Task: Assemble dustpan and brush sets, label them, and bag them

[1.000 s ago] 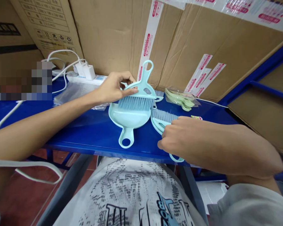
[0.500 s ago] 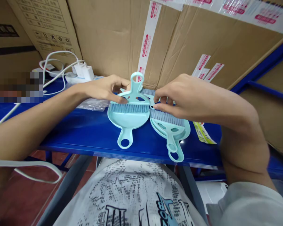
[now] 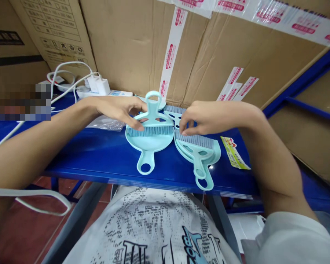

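My left hand (image 3: 125, 112) grips a light blue hand brush (image 3: 153, 114) by its left side, thumb on top. Its bristles lie over the pan of a small light blue dustpan (image 3: 148, 141), whose ring handle points toward me. To the right, a second brush (image 3: 198, 156) rests on a second dustpan (image 3: 217, 152), both handles toward me. Above that brush's grey bristles, my right hand (image 3: 202, 119) has its fingers curled in toward the thumb; what they hold, if anything, is hidden. Behind them, another brush (image 3: 174, 112) is partly covered.
Everything lies on a blue table (image 3: 96, 157) against a large cardboard box (image 3: 132, 51). White chargers and cables (image 3: 97, 84) and a clear plastic bag (image 3: 107, 123) are at the left. A yellow-green label (image 3: 235, 153) lies at the right.
The brush in my left hand has come down slightly toward me, bristles further over the dustpan. My right hand has dropped lower, its fingertips nearer the right brush's bristles.
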Motion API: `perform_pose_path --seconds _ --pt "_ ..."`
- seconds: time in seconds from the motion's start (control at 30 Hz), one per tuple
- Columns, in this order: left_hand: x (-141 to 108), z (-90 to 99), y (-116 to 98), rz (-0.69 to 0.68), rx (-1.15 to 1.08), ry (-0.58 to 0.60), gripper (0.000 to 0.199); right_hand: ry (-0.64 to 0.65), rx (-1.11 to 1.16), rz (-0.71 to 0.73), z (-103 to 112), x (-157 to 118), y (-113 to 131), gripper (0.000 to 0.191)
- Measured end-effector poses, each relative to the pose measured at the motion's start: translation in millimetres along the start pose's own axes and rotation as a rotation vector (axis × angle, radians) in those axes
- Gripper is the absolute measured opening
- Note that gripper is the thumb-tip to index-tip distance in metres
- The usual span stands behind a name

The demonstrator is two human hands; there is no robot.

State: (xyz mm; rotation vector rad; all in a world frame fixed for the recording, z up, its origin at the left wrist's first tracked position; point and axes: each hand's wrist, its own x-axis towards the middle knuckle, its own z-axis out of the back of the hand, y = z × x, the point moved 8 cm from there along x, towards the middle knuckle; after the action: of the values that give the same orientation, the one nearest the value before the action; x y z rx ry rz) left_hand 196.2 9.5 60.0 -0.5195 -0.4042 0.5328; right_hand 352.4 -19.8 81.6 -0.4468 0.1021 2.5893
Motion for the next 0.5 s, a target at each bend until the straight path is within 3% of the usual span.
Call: perform_pose_path --seconds 0.1,0.23,0.5 --pt "-2 -7.4 7 0.031 -0.09 0.209 0.021 0.143 0.106 0.06 -14 22 -21 0.031" --pt "-1 -1.7 13 0.06 -0.096 0.2 0.024 0.116 0.161 0.116 -18 40 -28 0.038" --pt "-3 -3.5 17 0.031 -0.102 0.194 0.029 0.051 0.185 0.125 -16 41 -27 0.034"
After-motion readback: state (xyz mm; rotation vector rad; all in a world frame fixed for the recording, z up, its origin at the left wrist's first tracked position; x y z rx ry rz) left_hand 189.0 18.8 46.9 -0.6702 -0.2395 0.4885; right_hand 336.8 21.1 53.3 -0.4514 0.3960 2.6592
